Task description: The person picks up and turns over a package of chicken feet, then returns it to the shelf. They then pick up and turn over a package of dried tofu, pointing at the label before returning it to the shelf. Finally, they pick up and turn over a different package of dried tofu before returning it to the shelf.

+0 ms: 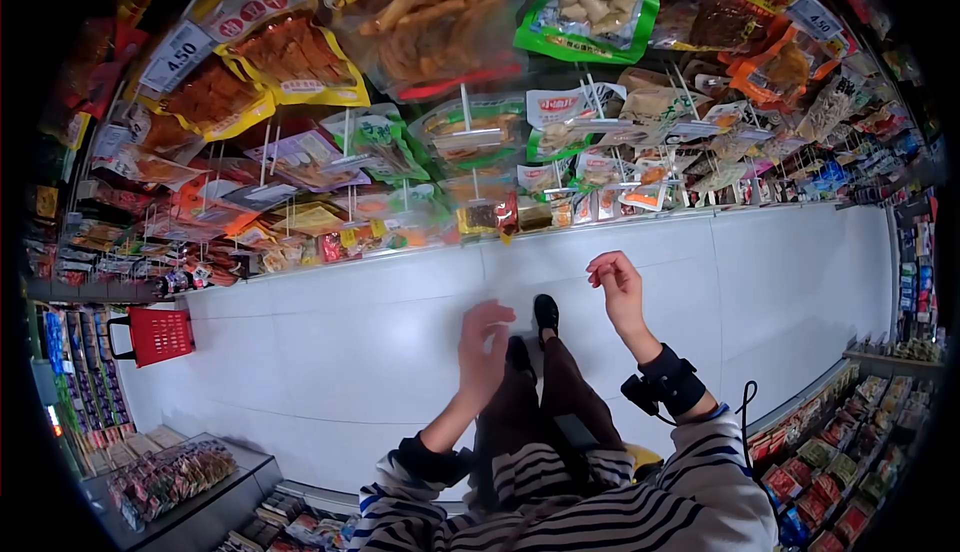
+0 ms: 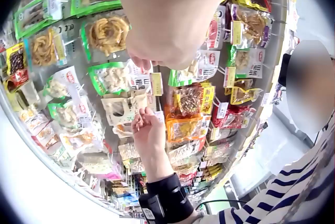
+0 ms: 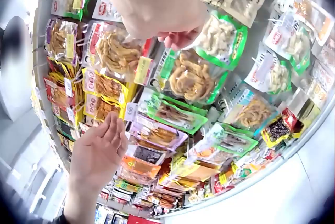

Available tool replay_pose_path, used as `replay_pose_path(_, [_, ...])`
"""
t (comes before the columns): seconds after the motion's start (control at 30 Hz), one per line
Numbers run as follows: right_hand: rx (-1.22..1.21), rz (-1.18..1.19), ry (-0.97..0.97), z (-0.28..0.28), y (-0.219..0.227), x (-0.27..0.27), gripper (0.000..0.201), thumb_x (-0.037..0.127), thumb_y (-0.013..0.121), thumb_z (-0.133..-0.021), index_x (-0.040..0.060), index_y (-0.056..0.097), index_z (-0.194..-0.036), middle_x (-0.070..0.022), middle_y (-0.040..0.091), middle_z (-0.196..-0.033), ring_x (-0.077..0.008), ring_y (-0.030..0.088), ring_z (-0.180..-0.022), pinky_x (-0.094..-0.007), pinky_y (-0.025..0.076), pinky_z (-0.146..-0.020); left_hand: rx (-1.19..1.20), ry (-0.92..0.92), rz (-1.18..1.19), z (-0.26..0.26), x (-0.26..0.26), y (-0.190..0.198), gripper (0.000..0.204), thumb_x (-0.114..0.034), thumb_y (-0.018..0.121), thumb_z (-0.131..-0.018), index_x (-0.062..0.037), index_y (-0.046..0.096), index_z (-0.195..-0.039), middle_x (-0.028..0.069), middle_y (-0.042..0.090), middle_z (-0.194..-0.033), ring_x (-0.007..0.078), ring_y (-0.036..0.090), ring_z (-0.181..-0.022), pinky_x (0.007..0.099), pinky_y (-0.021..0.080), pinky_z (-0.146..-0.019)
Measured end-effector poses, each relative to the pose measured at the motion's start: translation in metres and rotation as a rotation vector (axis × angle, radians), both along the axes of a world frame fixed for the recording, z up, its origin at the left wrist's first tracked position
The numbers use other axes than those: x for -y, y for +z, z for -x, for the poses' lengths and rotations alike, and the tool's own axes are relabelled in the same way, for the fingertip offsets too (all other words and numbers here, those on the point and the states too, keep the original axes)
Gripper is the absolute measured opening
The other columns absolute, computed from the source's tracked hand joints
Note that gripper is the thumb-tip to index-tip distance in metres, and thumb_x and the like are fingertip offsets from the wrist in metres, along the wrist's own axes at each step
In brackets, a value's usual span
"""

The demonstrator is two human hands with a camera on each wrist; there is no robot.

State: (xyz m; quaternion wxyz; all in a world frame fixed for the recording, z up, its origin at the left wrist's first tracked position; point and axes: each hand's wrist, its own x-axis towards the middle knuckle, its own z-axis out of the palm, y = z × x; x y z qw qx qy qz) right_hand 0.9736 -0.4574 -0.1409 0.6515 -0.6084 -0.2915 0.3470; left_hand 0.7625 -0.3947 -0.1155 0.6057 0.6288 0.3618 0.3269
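Observation:
My left hand (image 1: 485, 337), slightly blurred, is raised in front of the shelf with its fingers loosely bent and holds nothing. To its right hovers my right hand (image 1: 620, 287), also holding nothing, its fingers loosely curled. Both are apart from the hanging snack packets. Nearest in front, at the top of the head view, are a clear packet of brown snacks (image 1: 425, 27), a green-edged packet of pale pieces (image 1: 592, 2) and a yellow packet (image 1: 300, 52). In the right wrist view, a packet of curled tan snacks (image 3: 189, 76) hangs near the right fingertips.
Rows of packets hang on metal hooks with price tags (image 1: 178, 56). A red shopping basket (image 1: 160, 337) stands on the pale floor (image 1: 330, 352) at left. Behind are a low display (image 1: 180, 477) and a shelf of packets (image 1: 850, 462).

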Motion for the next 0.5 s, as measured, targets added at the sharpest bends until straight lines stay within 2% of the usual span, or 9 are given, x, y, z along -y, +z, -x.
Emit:
replay_pose_path(0.1, [-0.032,0.086,0.017,0.003,-0.026,-0.005,0.012,-0.001,0.038,-0.084,0.0021,0.050,-0.083,-0.0015,0.052,-0.075,-0.0065,0.047,-0.065,-0.0190,0.039,-0.059,0.006,-0.030,0.081,0.004,0.013,-0.023,0.034,0.009,0.042,-0.078,0.0006,0.036,-0.110,0.0083,0.049,-0.098,0.0158,0.051,-0.090,0.0241,0.040,-0.076])
replay_pose_path(0.23, [0.149,0.139,-0.008,-0.020,-0.079,-0.031,0.009,0.001,0.042,-0.083,0.0027,0.050,-0.082,-0.0017,0.053,-0.074,-0.0072,0.048,-0.065,-0.0198,0.039,-0.059,-0.092,-0.034,0.052,0.016,0.024,-0.067,0.029,0.009,0.041,-0.080,0.0009,0.038,-0.108,0.0085,0.050,-0.095,0.0158,0.051,-0.088,0.0243,0.040,-0.076])
replay_pose_path(0.3, [0.257,0.133,-0.031,-0.045,-0.101,-0.064,0.009,0.003,0.042,-0.084,0.0030,0.050,-0.082,-0.0026,0.053,-0.075,-0.0084,0.048,-0.067,-0.0209,0.039,-0.060,-0.119,-0.014,-0.010,0.026,0.025,-0.095,0.027,0.009,0.040,-0.080,0.0012,0.039,-0.107,0.0086,0.051,-0.093,0.0157,0.051,-0.088,0.0248,0.040,-0.076])
replay_pose_path(0.33, [0.322,0.075,-0.075,-0.062,-0.116,-0.083,0.009,0.006,0.042,-0.084,0.0027,0.050,-0.083,-0.0044,0.054,-0.076,-0.0116,0.050,-0.069,-0.0230,0.040,-0.061,-0.140,-0.015,-0.045,0.030,0.024,-0.107,0.027,0.008,0.037,-0.081,0.0006,0.039,-0.107,0.0087,0.052,-0.091,0.0150,0.050,-0.086,0.0257,0.040,-0.076])
replay_pose_path(0.37, [0.388,0.021,-0.118,-0.082,-0.132,-0.102,0.010,0.009,0.042,-0.084,0.0025,0.050,-0.083,-0.0062,0.054,-0.077,-0.0148,0.051,-0.071,-0.0252,0.040,-0.063,-0.090,0.017,0.042,0.030,0.023,-0.115,0.026,0.008,0.039,-0.081,0.0006,0.041,-0.105,0.0089,0.051,-0.093,0.0161,0.051,-0.087,0.0263,0.040,-0.077])
replay_pose_path(0.43, [0.503,0.171,-0.197,-0.123,-0.166,-0.135,0.014,0.012,0.045,-0.081,0.0021,0.049,-0.091,-0.0118,0.055,-0.084,-0.0233,0.053,-0.077,-0.0308,0.041,-0.069,0.011,0.088,0.220,0.030,0.023,-0.126,0.024,0.008,0.043,-0.079,0.0007,0.045,-0.102,0.0093,0.050,-0.096,0.0181,0.052,-0.090,0.0275,0.041,-0.079])
replay_pose_path(0.5, [0.626,0.248,-0.252,-0.146,-0.180,-0.158,0.026,0.009,0.048,-0.079,0.0000,0.045,-0.104,-0.0074,0.055,-0.088,-0.0138,0.051,-0.073,-0.0243,0.042,-0.067,0.046,0.090,0.275,0.028,0.027,-0.150,0.023,0.010,0.040,-0.080,0.0014,0.044,-0.101,0.0089,0.050,-0.096,0.0167,0.052,-0.088,0.0261,0.042,-0.077])
